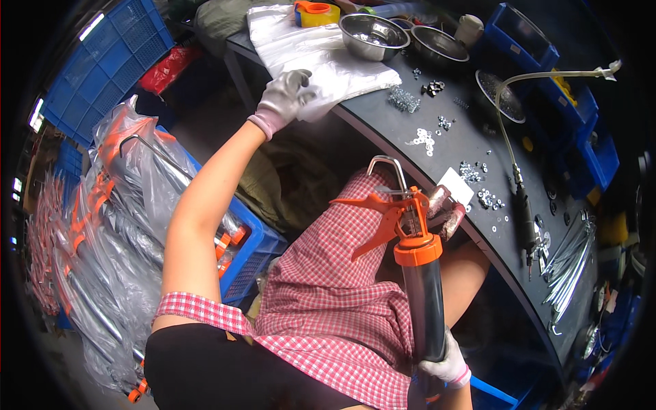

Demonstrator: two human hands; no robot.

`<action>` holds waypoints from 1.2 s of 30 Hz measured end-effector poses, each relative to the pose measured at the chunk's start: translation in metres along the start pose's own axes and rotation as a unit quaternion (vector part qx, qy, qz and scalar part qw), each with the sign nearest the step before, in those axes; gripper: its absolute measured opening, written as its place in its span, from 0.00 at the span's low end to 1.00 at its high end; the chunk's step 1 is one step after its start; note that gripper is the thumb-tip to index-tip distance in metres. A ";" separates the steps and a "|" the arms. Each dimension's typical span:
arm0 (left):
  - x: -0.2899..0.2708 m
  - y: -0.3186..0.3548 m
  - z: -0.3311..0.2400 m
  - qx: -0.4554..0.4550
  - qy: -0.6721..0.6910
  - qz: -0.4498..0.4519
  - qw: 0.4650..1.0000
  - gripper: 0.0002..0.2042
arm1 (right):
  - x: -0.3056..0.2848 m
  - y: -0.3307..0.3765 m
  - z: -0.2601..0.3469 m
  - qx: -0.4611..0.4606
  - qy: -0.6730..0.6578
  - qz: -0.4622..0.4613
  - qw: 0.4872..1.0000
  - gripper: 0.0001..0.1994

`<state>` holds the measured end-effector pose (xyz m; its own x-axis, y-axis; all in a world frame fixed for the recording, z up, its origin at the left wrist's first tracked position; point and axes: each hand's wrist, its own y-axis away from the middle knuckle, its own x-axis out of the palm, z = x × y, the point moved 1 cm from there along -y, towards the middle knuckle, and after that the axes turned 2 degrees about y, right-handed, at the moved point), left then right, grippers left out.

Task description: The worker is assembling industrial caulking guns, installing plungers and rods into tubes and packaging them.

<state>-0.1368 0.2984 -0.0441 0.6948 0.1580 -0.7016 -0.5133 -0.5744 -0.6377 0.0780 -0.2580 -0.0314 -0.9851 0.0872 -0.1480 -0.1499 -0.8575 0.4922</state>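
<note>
My left hand [281, 101], in a pale glove, is at the front edge of a stack of clear plastic bags [287, 41] on the table. Its fingers are curled on the loose corner of one plastic bag [318, 104]. In my right hand [449, 362], also gloved, is the lower barrel of a caulking gun [425, 294]. The gun stands nearly upright against my lap, with a dark barrel, an orange collar, an orange handle and trigger, and a bent metal rod at the top. A checked red apron [328, 273] covers my lap.
Metal bowls [374, 37], small nuts and washers [471, 171], springs [404, 101] and metal rods [570, 266] lie on the dark table [403, 147]. A driver tool [525, 219] with a hose is at right. Bagged caulking guns [116, 260] fill a blue crate [256, 249] at left.
</note>
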 end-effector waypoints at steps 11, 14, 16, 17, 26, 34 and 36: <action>0.009 -0.005 0.006 -0.047 0.064 0.014 0.997 0.08 | 0.006 -0.020 0.022 -0.024 -0.080 -0.035 0.996 0.42; 0.007 -0.021 -0.001 -0.147 0.238 0.075 0.957 0.11 | -0.001 -0.022 0.018 -0.013 -0.074 -0.028 0.997 0.43; 0.003 -0.029 -0.003 -0.152 0.168 0.090 0.970 0.11 | -0.001 -0.031 0.031 -0.040 -0.069 -0.048 0.996 0.44; 0.006 -0.033 0.004 -0.163 0.210 0.127 0.955 0.10 | -0.001 -0.035 0.032 -0.022 -0.064 -0.052 0.996 0.43; 0.009 -0.058 0.007 -0.162 0.168 0.159 0.959 0.12 | 0.017 -0.083 0.084 -0.092 -0.088 -0.103 0.987 0.41; 0.009 -0.068 0.005 -0.184 0.161 0.167 0.955 0.25 | 0.043 -0.138 0.112 -0.191 -0.050 -0.126 0.972 0.41; 0.008 -0.068 0.005 -0.195 0.178 0.171 0.949 0.26 | 0.047 -0.151 0.117 -0.217 -0.042 -0.129 0.967 0.40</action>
<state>-0.0985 0.3427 -0.0081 0.6831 -0.3327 -0.6502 -0.5620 -0.8080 -0.1770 0.0442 -0.0644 -0.0123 -0.9255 0.3525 -0.1384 -0.3608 -0.9318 0.0396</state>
